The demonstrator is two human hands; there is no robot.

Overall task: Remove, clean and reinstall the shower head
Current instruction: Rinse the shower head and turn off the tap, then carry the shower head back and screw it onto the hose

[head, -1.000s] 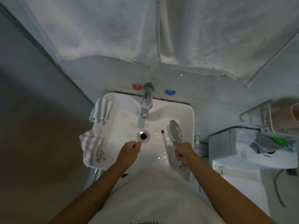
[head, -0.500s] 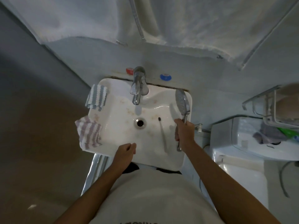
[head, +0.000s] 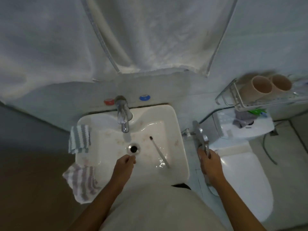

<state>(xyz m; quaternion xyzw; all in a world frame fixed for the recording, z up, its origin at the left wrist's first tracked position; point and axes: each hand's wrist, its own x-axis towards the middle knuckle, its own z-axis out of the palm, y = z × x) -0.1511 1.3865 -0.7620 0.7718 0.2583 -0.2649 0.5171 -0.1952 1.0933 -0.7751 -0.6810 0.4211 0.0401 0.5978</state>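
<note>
Head view, looking down on a white sink [head: 176, 130], dim light.

Right hand [head: 210, 162] at 3 o'clock of the sink, outside its rim, over the gap between sink and toilet [head: 250, 180]. Fingers closed around the handle of the shower head [head: 200, 134]; the chrome head sticks out toward 12 o'clock from the fist, blurred, its face hard to read. Shower head sits clear of the basin, just beside the sink's right edge.

Left hand [head: 124, 165] over the basin at 6 o'clock of the drain [head: 133, 148], fingers curled together in a loose fist, fingertips close to the drain ring. Whether it pinches anything small, cannot tell.

Thin white brush [head: 160, 152] with a dark tip lies in the basin at 3 o'clock of the drain, tip pointing to 11 o'clock, wet patch around its lower end. Neither hand touches it.

Tap [head: 123, 116] at 12 o'clock of the drain, red knob [head: 109, 102] to its left, blue knob [head: 144, 98] to its right, both on the wall.

Two striped cloths on the sink's left rim: grey-striped cloth [head: 80, 138] at 9 o'clock, purple-striped cloth [head: 81, 182] at 7 o'clock, hanging over the edge.

White curtain [head: 150, 34] hangs across the top. Wire rack [head: 233, 97] at 2 o'clock holds two beige cups [head: 262, 87] on their sides.
</note>
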